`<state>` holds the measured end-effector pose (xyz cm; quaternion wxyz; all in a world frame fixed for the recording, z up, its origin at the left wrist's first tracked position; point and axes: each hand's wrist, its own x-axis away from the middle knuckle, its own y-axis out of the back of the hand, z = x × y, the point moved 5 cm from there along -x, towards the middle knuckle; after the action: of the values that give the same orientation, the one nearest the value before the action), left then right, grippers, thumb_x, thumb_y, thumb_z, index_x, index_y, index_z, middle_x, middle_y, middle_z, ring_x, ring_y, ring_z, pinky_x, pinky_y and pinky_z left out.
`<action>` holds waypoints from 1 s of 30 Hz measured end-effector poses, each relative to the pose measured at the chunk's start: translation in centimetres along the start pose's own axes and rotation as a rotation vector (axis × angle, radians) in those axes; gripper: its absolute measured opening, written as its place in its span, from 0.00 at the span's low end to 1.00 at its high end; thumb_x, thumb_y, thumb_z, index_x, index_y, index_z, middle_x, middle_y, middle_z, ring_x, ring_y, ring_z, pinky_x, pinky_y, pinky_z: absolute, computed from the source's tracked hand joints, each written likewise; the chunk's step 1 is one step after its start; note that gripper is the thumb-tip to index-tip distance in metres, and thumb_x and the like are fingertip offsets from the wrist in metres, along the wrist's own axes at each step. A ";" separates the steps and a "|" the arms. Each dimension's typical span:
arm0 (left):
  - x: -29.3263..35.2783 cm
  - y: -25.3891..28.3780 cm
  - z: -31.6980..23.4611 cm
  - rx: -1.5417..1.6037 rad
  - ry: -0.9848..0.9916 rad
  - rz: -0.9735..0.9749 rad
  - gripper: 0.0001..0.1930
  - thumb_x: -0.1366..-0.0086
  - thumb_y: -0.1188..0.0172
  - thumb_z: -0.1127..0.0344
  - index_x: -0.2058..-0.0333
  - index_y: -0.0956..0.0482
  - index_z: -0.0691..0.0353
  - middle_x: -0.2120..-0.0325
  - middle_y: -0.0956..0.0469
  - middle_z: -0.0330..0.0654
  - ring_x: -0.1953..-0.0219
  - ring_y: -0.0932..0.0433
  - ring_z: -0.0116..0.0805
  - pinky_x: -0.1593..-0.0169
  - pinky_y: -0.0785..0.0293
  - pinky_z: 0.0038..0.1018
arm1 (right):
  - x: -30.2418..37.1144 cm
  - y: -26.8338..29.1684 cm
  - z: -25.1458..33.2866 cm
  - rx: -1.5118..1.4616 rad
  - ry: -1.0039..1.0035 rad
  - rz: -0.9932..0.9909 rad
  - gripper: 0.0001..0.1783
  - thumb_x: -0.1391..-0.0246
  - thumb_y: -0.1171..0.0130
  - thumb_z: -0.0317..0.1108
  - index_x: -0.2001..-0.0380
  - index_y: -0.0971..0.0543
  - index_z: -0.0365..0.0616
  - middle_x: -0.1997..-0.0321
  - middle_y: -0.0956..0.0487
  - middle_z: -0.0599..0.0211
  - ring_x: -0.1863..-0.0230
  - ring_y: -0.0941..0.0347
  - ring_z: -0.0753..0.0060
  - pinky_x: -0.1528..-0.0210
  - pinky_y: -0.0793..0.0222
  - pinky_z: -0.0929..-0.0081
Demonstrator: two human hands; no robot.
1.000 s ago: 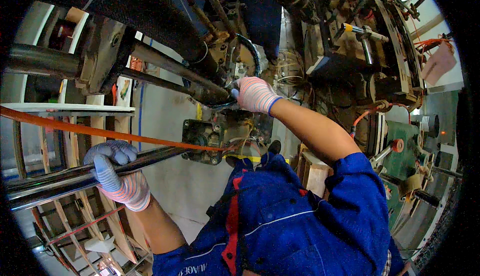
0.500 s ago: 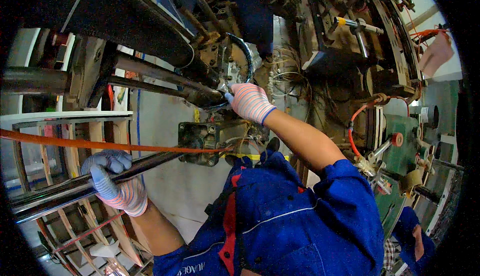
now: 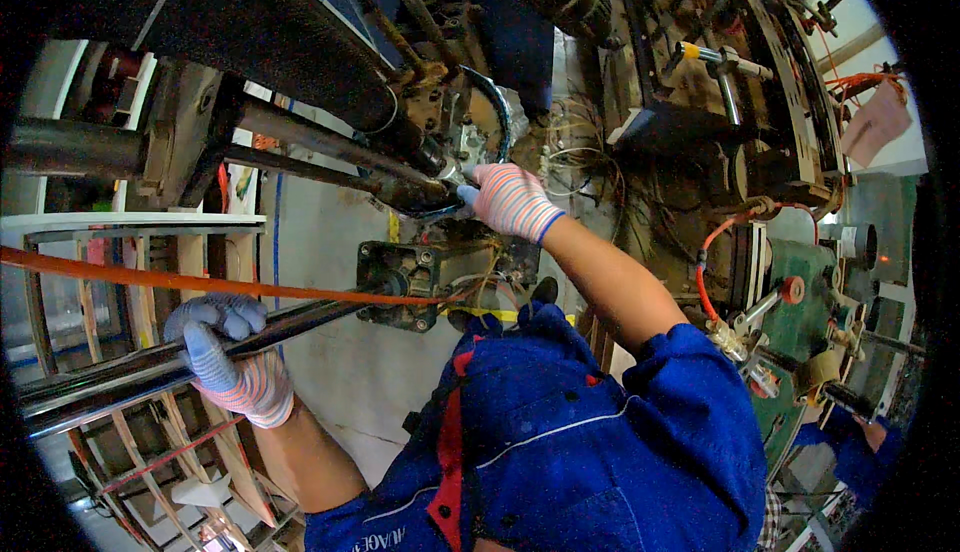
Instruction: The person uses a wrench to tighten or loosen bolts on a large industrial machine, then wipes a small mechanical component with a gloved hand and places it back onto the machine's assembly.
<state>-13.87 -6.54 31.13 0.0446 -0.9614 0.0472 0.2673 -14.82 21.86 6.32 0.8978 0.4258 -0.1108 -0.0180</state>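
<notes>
Overhead, the right hand (image 3: 515, 200), in a striped knit glove, reaches up into the machine and its grip is closed around a small metal fitting (image 3: 452, 174) where a curved dark hose (image 3: 497, 112) meets a thick dark pipe (image 3: 330, 142). That fitting lies straight ahead of the fingertips, touching them, so this hand is by far the nearer one. The pipe's long axis runs from upper left down toward the fitting, and the right forearm comes in from the opposite side, nearly in line with it.

Lower left, the left hand (image 3: 232, 357), gloved the same way, has its grip wrapped tight around a long shiny steel rod (image 3: 110, 382). That rod slants up and to the right, ending at a greasy, boxy metal block (image 3: 420, 277) with bolts at its corners. A thin orange hose (image 3: 180, 280) runs just above the rod, roughly alongside it and apart from the glove.

Surfaces look oily and dull, except the polished rod. Loose pale wires (image 3: 580, 152) hang beside the right wrist, and a blue work jacket (image 3: 590, 442) fills the lower middle
</notes>
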 end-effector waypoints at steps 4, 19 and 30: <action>0.2 0.4 0.0 0.007 0.004 -0.008 0.17 0.33 0.37 0.53 0.68 0.28 0.60 0.80 0.34 0.38 0.81 0.35 0.30 0.75 0.36 0.27 | 0.3 -0.8 0.8 -0.007 -0.063 0.000 0.18 0.38 0.45 0.49 0.63 0.20 0.44 0.64 0.16 0.50 0.59 0.19 0.45 0.55 0.23 0.51; 0.2 1.0 0.3 -0.033 0.004 -0.021 0.20 0.33 0.37 0.49 0.70 0.29 0.60 0.81 0.36 0.36 0.82 0.37 0.29 0.76 0.38 0.27 | 0.2 -0.1 -0.1 0.007 0.034 0.021 0.19 0.39 0.43 0.51 0.59 0.19 0.46 0.64 0.16 0.53 0.58 0.20 0.47 0.54 0.24 0.54; 0.4 0.5 0.2 -0.053 -0.001 -0.027 0.18 0.33 0.38 0.51 0.70 0.30 0.59 0.81 0.35 0.37 0.81 0.33 0.30 0.75 0.33 0.27 | -1.2 0.2 -1.3 0.009 0.106 0.097 0.20 0.39 0.42 0.50 0.55 0.18 0.45 0.68 0.16 0.53 0.62 0.20 0.48 0.56 0.24 0.57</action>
<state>-13.68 -7.03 30.74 0.0228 -0.9627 0.0273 0.2681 -15.76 23.14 5.46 0.9004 0.4242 -0.0838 0.0488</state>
